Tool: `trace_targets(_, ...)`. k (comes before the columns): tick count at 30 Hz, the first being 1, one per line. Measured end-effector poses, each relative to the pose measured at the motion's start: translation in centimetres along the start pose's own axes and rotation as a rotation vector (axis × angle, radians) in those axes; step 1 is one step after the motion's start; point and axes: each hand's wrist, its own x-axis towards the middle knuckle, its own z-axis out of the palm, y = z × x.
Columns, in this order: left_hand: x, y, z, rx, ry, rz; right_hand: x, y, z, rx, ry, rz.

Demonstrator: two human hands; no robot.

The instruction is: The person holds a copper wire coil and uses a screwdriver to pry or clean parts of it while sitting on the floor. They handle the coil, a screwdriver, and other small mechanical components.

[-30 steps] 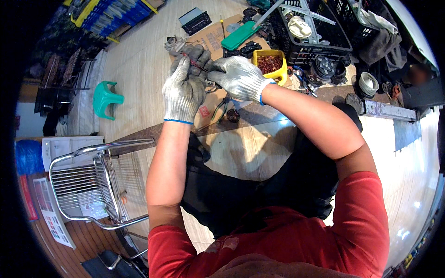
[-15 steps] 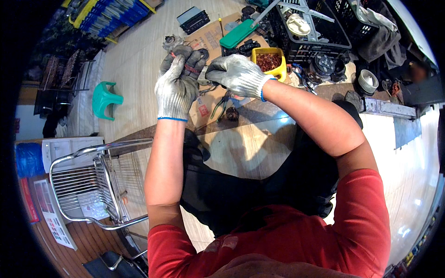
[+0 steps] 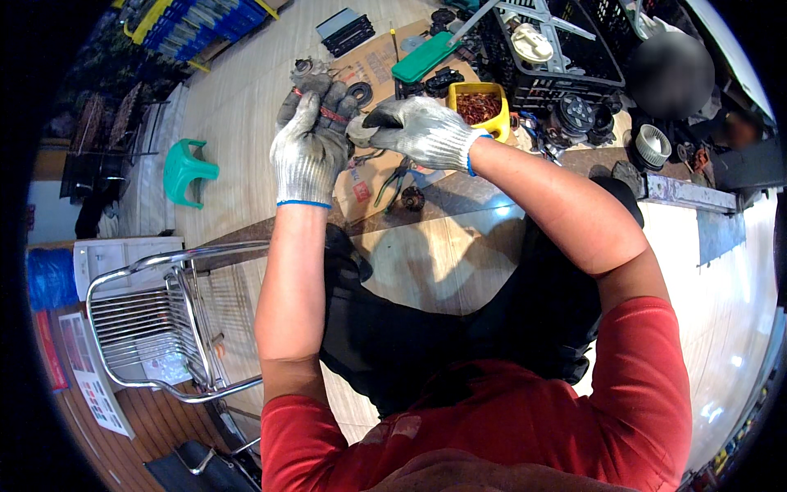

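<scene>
My left hand (image 3: 313,148), in a grey-white knit glove with a blue cuff, is raised with its fingers curled. A thin red strip crosses the fingers; whatever lies inside the grip is mostly hidden. Close beside it my right hand (image 3: 430,133), gloved alike, has thumb and fingers bent together toward a small greyish rounded piece (image 3: 358,131) between the hands. What the right fingers pinch is too small to tell. Below the hands, green-handled pliers (image 3: 392,182) and a small round dark part (image 3: 412,198) lie on a cardboard sheet (image 3: 377,61).
To the right stand a yellow container (image 3: 500,125) of reddish-brown bits and a black crate (image 3: 545,90). A green-covered long piece (image 3: 426,56) lies beyond the hands. On the left are a green stool (image 3: 190,172) and a chrome chair (image 3: 147,328). A white slotted fan wheel (image 3: 652,146) sits right.
The right hand's thumb and fingers have shifted, showing a darker gap between them and more of the greyish piece. My left hand has moved slightly up and left.
</scene>
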Motion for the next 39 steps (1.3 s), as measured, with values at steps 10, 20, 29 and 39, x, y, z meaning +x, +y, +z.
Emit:
trace_targets(10, 1.2, 2.2, -1.5, 0.066, 0.147, 0.153, 0.0, -0.2, -2.8, -0.125, -0.144, 0.135)
trace_targets(20, -0.4, -0.1, 0.3, 0.016, -0.032, -0.006, 0.1, -0.6, -1.8, 0.032, -0.071, -0.058)
trace_targets(29, -1.5, 0.3, 1.6, 0.017, -0.266, -0.228, 1.3, 1.7, -2.7, 0.209, -0.297, -0.047)
trace_targets(39, -2.7, 0.1, 1.8, 1.161, -0.406, -0.402, 2.0, 2.7, -5.1, -0.388, -0.051, -0.183)
